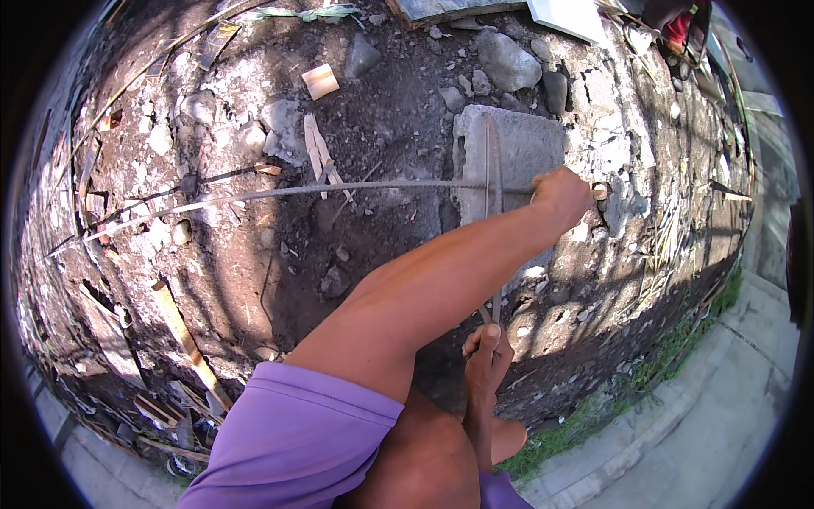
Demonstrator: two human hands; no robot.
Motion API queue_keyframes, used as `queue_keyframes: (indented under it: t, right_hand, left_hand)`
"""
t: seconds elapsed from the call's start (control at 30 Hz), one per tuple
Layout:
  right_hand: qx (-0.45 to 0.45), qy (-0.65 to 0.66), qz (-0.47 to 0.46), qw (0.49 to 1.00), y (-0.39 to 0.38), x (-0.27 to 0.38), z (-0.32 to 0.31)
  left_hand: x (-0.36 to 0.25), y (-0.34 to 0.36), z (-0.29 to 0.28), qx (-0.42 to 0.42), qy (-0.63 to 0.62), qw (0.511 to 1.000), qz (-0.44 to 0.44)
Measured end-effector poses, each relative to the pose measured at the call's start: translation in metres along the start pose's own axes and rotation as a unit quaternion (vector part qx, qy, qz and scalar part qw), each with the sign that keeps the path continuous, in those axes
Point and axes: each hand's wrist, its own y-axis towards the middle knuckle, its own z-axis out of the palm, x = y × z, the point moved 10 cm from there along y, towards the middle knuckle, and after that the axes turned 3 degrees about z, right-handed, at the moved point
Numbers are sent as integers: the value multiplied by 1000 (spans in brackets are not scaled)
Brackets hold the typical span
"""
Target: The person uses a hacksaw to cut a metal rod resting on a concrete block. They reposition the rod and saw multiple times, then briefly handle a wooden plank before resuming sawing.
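Long rod seen across concrete slab, gripped in closed fingers of left hand by slab's right edge, long axis running leftward. Narrow bar, crossing rod, clasped tightly by right hand below slab.

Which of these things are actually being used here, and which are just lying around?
Seemingly in use:
long thin rod, gripped by the left hand
narrow grey strips, gripped by the right hand
concrete block, perhaps, as it lies beneath them

Seemingly just lying about:
small tan block
split wood pieces
long wooden strip
large stone
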Motion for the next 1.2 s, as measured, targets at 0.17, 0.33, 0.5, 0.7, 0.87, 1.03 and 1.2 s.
queue_keyframes:
  t: [0.17, 0.33, 0.5, 0.7, 0.87, 1.03, 1.2]
  right_hand:
    - [21, 53, 10, 998, 28, -3, 18]
    - [6, 69, 14, 998, 24, -1, 22]
    - [9, 84, 14, 996, 22, 6, 23]
    - [2, 52, 46, 998, 20, 6, 20]
    - [1, 57, 35, 998, 20, 7, 20]
    - [-1, 46, 26, 999, 19, 6, 19]
    - [11, 47, -3, 999, 22, 7, 19]
  left_hand:
    - [0, 0, -3, -3, 4, 1000, 0]
    - [1, 7, 1, 2, -21, 1000, 1]
    - [0, 12, -2, -17, 22, 1000, -10]
    - [-2, 13, 0, -4, 25, 1000, -15]
    - [0, 17, 4, 0, 14, 1000, -24]
    - [-1, 16, 3, -37, 32, 998, -39]
    - [6, 14, 3, -19, -43, 997, -56]
